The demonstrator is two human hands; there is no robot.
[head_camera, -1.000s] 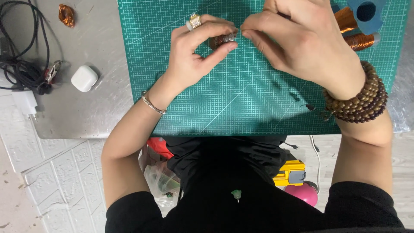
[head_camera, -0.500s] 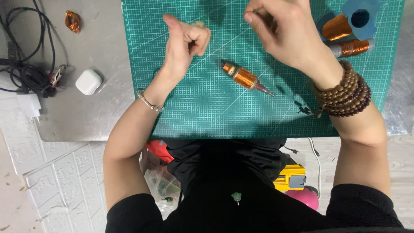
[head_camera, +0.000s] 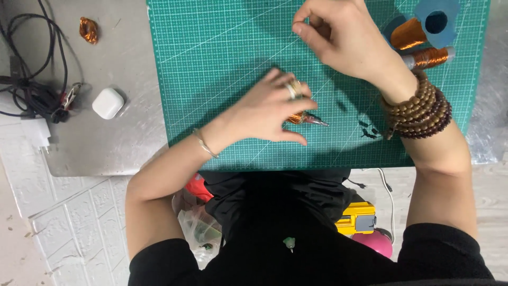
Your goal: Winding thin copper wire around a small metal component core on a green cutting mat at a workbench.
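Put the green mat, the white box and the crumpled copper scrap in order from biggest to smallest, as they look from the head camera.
1. green mat, by far the biggest.
2. white box.
3. copper scrap, a little smaller than the box.
All three lie flat on the same table, so nearness hardly skews it.

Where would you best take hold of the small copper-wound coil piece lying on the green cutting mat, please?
Probably by its copper-wound body, pinched across its width from above. It lies flat on the cutting mat under the left hand, with only a thin metal tip sticking out to the right, likely too slender to hold firmly.
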